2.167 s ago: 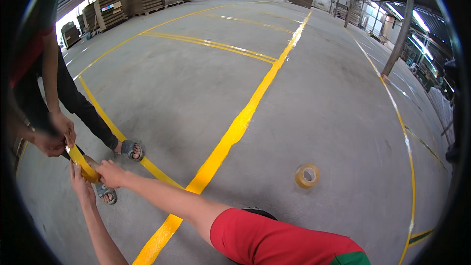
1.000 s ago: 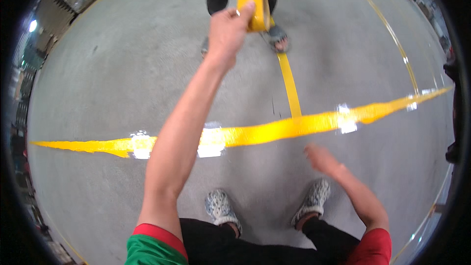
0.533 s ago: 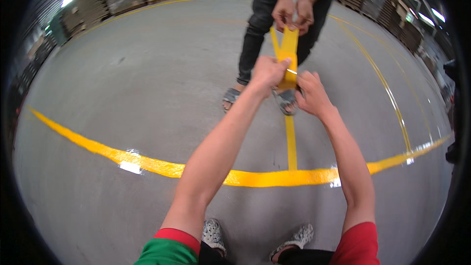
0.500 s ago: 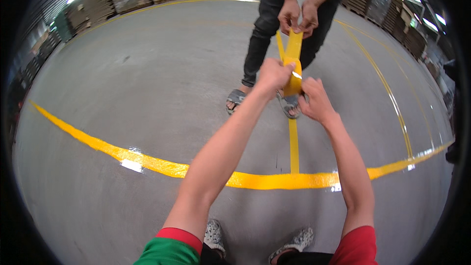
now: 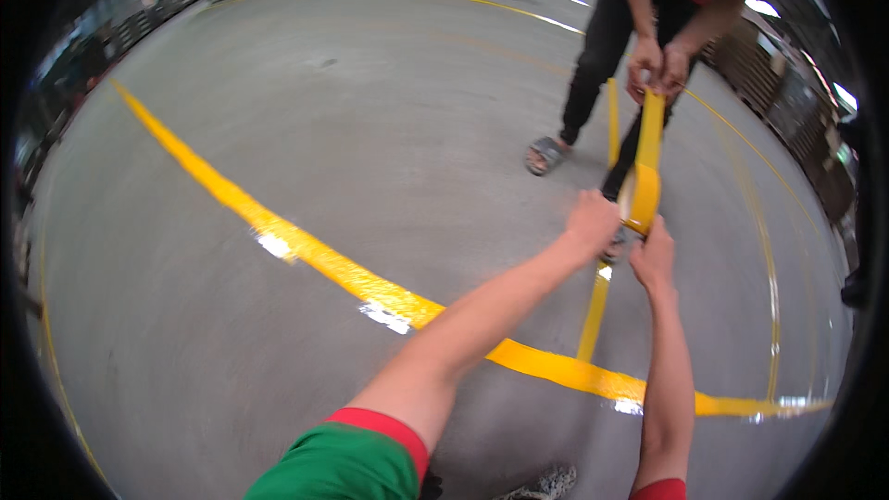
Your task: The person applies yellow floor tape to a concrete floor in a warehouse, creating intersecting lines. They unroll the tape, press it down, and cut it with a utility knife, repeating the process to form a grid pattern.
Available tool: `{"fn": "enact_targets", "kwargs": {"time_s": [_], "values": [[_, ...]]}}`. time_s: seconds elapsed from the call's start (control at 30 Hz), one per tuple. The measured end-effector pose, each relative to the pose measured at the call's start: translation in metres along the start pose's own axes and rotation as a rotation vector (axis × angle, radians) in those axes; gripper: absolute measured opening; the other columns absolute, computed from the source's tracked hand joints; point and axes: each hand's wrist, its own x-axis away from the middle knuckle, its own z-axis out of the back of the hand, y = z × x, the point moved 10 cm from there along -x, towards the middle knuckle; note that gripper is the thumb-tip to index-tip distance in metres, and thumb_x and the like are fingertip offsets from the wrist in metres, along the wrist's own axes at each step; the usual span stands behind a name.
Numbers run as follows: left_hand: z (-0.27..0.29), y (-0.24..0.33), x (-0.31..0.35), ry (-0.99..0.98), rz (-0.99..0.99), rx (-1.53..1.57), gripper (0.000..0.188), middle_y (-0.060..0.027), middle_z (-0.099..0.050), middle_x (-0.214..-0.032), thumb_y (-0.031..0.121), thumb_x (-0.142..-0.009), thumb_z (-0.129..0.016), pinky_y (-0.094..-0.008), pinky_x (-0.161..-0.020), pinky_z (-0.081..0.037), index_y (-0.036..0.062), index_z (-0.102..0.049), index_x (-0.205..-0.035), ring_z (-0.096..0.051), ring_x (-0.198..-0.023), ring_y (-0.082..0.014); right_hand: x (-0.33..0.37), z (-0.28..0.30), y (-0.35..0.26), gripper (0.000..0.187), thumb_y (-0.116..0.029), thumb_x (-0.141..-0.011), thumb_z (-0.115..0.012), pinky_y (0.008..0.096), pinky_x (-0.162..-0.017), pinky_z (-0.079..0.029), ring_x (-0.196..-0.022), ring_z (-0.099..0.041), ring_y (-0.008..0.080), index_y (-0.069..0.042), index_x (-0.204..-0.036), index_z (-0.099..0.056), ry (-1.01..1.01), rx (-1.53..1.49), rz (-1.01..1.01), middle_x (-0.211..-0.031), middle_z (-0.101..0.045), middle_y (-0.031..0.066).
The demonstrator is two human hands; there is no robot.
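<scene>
The left hand (image 5: pixel 594 220) grips a round, glossy yellow tape roll (image 5: pixel 646 198); the right hand (image 5: pixel 655 256) touches below, grip unclear; beyond the fingers, a flat strip (image 5: pixel 651 128) reaches a co-worker's hands (image 5: pixel 674 72).

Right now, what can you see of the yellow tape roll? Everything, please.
The yellow tape roll has a smooth, slightly shiny, plastic-looking outer face and a paler side facing left. It is held off the floor, its outer face curving downward. A flat strip runs from it up to the co-worker's hands. The left hand is at its lower left, the right hand at its lower edge; blur hides their exact grip.
</scene>
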Motion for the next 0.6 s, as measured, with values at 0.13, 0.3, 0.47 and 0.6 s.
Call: {"fn": "enact_targets", "kwargs": {"time_s": [0.13, 0.3, 0.47, 0.6], "values": [[-0.02, -0.013, 0.012, 0.082, 0.047, 0.117, 0.011, -0.0169, -0.071, -0.082, 0.009, -0.077, -0.063, -0.0449, -0.076, -0.056, 0.0038, -0.072, -0.079, -0.071, -0.083, -0.0353, 0.01, -0.007, -0.015, 0.023, -0.015, -0.08, -0.07, 0.05, -0.086, -0.044, -0.093, -0.06, 0.0365, -0.009, -0.102, -0.068, 0.034, 0.361, 0.185, -0.096, -0.069, 0.0137], [-0.017, -0.043, -0.006, 0.268, 0.175, 0.118, 0.01, -0.0152, -0.07, -0.078, 0.013, -0.073, -0.066, -0.0436, -0.077, -0.051, 0.005, -0.072, -0.074, -0.066, -0.085, -0.0331, -0.014, -0.033, 0.003, 0.031, -0.004, -0.08, -0.063, 0.0486, -0.076, -0.049, -0.083, -0.062, 0.0415, -0.003, -0.111, -0.065, -0.169, 0.178, 0.074, -0.09, -0.067, 0.022], [-0.019, -0.058, -0.043, 0.237, 0.287, -0.048, 0.016, -0.0112, -0.071, -0.089, 0.016, -0.08, -0.064, -0.0423, -0.088, -0.044, 0.0064, -0.076, -0.085, -0.062, -0.1, -0.0289, -0.047, -0.053, 0.029, 0.036, -0.011, -0.088, -0.062, 0.047, -0.076, -0.048, -0.087, -0.064, 0.0424, -0.005, -0.123, -0.061, -0.141, 0.119, 0.129, -0.092, -0.067, 0.024], [-0.031, -0.057, -0.053, 0.209, 0.344, -0.018, 0.018, -0.0094, -0.072, -0.092, 0.019, -0.082, -0.064, -0.0412, -0.087, -0.044, 0.0105, -0.078, -0.09, -0.062, -0.099, -0.0282, -0.062, -0.068, 0.08, 0.034, -0.015, -0.091, -0.062, 0.0461, -0.08, -0.048, -0.092, -0.063, 0.0421, -0.001, -0.122, -0.06, -0.144, 0.263, 0.105, -0.1, -0.066, 0.0247]]}}
